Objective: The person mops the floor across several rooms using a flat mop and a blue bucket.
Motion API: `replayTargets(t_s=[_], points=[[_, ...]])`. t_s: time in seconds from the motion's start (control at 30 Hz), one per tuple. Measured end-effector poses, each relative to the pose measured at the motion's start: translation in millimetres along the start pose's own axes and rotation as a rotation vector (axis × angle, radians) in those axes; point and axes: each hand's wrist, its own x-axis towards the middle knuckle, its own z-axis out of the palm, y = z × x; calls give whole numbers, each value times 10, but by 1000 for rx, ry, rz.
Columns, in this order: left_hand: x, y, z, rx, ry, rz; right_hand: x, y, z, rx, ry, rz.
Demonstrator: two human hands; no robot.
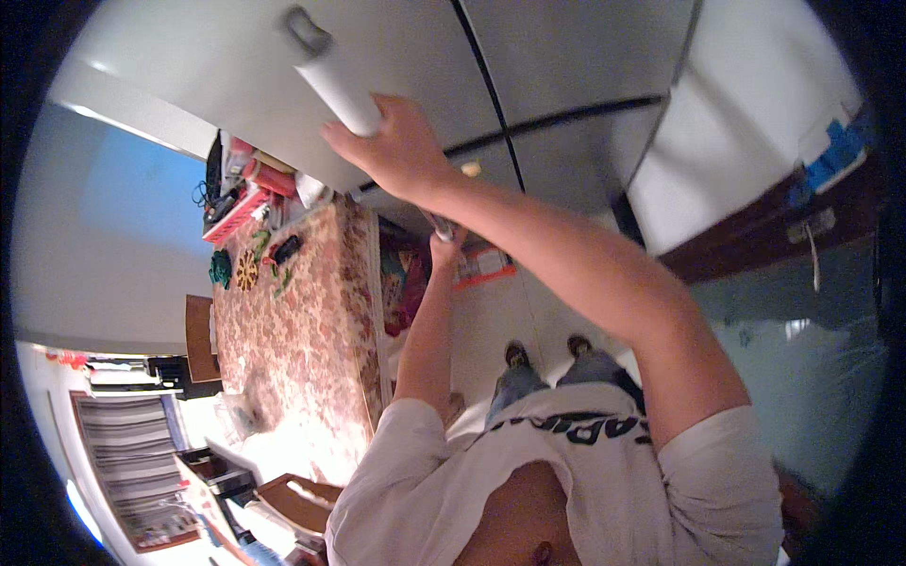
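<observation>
My right hand (407,145) is wrapped around the thick white grip of a long handle (340,92). A grey hanging loop (306,32) tops the grip, tilted away to the upper left and slightly blurred. Lower down, my left hand (447,244) closes on what looks like the thin metal shaft (442,226) of the same handle. My right forearm covers the stretch between the two hands. The handle's far end is hidden, so its kind cannot be told. Large pale grey panels (566,49) with black gaps stand directly behind the grip.
On the left runs a counter (297,339) with a floral-patterned top. It bears a red basket (237,216) of mixed items and several small objects. A red-edged container (488,265) sits low near my left hand. To the right is a dark wooden ledge (750,237) with blue items.
</observation>
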Motion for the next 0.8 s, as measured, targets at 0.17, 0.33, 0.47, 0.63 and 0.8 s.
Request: replayTargets(t_s=[0.17,0.33,0.47,0.63,0.8], points=[[-370,394,435,-255,220,75,5,16,-261,-9,-4,28],[-1014,880,656,-254,358,-122,-81,-222,-363,90,-97,119],[-1447,617,603,-307,439,-43,-225,-363,-70,33,-202,62],[-2141,527,626,-257,472,-113,-508,-408,309,-455,-51,-756],[-2684,340,584,-298,360,-155,-962,-837,234,-93,-371,11]])
